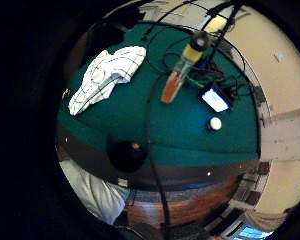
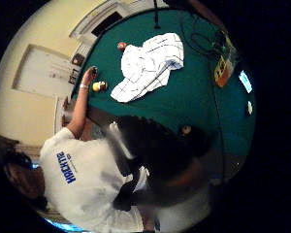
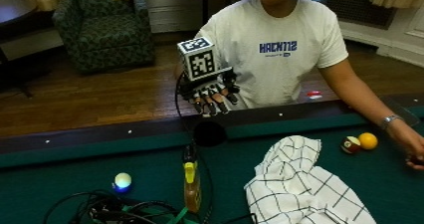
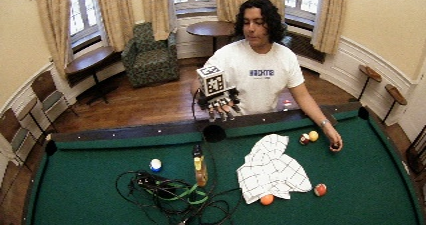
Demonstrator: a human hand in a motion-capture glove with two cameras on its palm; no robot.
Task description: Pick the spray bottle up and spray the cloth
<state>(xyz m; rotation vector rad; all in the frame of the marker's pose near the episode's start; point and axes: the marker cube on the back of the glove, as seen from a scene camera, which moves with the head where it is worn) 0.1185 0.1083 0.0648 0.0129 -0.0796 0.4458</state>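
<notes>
The green-felted bench [image 3: 79, 169] fills the scene, a person in a white T-shirt [image 3: 278, 45] seated behind its far rail; the white checked cloth [image 3: 298, 184] lies crumpled on the felt toward the person's bare-hand side, well apart from the bottle; a tangle of black cables [image 3: 112, 209] sits near the front edge; the spray bottle [image 3: 191, 181] lies flat on the felt beside those cables, its long axis running roughly from the front edge toward the person, amber body at one end and yellow collar with dark nozzle pointing toward the pocket [image 3: 209, 133]; the gloved right hand [image 3: 212, 97] hangs above the rail just behind that pocket, fingers hanging relaxed and holding nothing; the bottle lies straight out from it across the felt, nozzle end nearest, so I judge the reach runs forward and down along the bottle's own line; the bare hand [image 3: 414, 149] rests far off by the striped ball [image 3: 350, 145] and orange ball [image 3: 368, 140]; a white ball [image 3: 122, 180] sits beside the cables.
</notes>
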